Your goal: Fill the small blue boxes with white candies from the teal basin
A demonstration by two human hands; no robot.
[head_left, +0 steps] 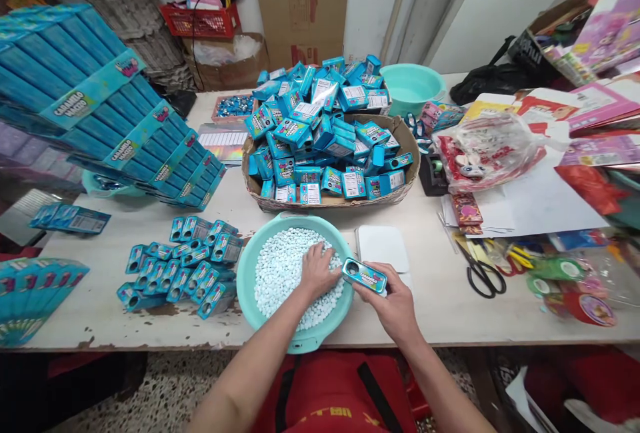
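Right hand (393,300): pinches a small box (369,278) between thumb and fingers, just right of the frame's centre, by the basin's right rim.
Left hand (318,272): fingers slightly spread, palm down on the white candies (280,266); whether any are gathered beneath, I cannot tell.
Basin (247,286): lower centre, holding plenty of candies.
Grouped boxes (183,260): left of the basin, many with round holes showing; their contents are too dark to judge.
Carton (320,204): upper centre, heaped with loose boxes (330,140).
Display stack (115,113): upper left, in tidy rows.
Progress: seemingly partway; the stack looks finished, the loose heap seems left to handle.
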